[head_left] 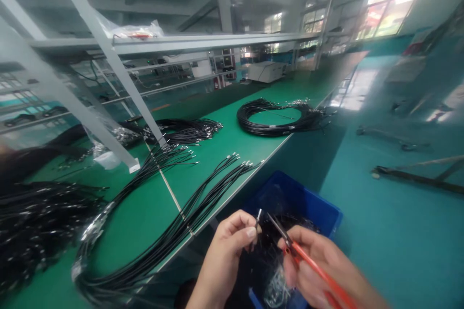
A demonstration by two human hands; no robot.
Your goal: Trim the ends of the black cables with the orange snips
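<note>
My left hand (pixel 228 246) pinches the end of a thin black cable (pixel 258 217), its metal tip pointing up. My right hand (pixel 319 265) is closed round a pair of pliers with red handles (pixel 308 263); the pliers' jaws sit just right of the cable tip. Both hands hover above a blue plastic bin (pixel 290 193) that holds black cables and small shiny bits.
A green workbench (pixel 203 164) runs along the left. On it lie long bundles of black cables (pixel 163 231), a coiled bundle (pixel 279 118) farther back, and a dark heap (pixel 32 227) at the left. Grey frame struts (pixel 108 58) rise from the bench. Teal floor lies to the right.
</note>
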